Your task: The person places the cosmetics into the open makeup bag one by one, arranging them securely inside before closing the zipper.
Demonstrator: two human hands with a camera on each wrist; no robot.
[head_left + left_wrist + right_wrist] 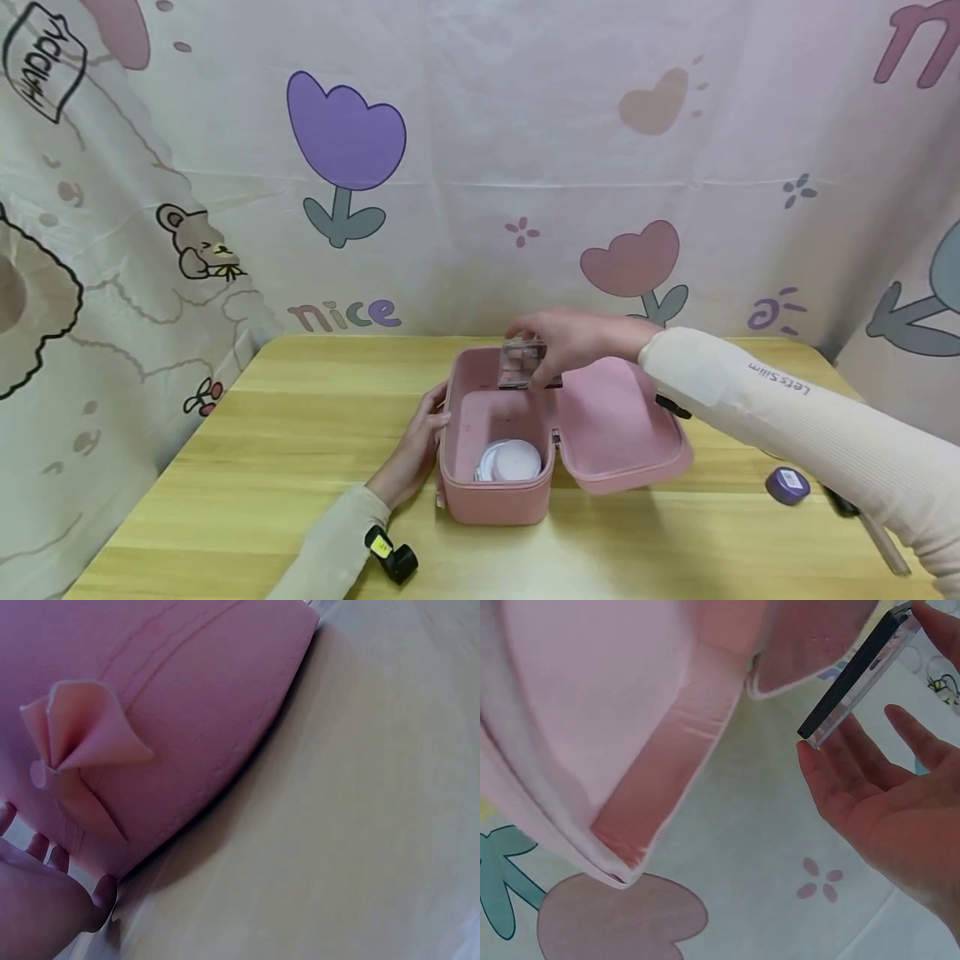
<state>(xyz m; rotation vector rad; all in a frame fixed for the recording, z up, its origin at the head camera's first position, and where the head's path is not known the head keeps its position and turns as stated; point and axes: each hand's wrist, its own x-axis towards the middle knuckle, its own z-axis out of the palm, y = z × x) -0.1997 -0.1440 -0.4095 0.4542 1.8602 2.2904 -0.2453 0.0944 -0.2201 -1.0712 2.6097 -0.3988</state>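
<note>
A pink case (498,507) stands on the table with its lid (622,421) folded out to the right. My left hand (415,446) rests against the case's left side, and the left wrist view shows its fingers by the wall with the pink bow (90,735). Over the back part of the case, my right hand (566,342) holds a makeup palette (520,364) with a clear cover and small pinkish squares. The right wrist view shows the palette's black base (851,675) between thumb and fingers. Inside the case, at the front, lies a round white item (517,460).
Right of the case, a purple round container (787,485) with a white label lies on the wooden table (300,433). A dark-headed, long-handled item (881,537) is partly under the right sleeve. A patterned cloth (480,167) hangs behind the table.
</note>
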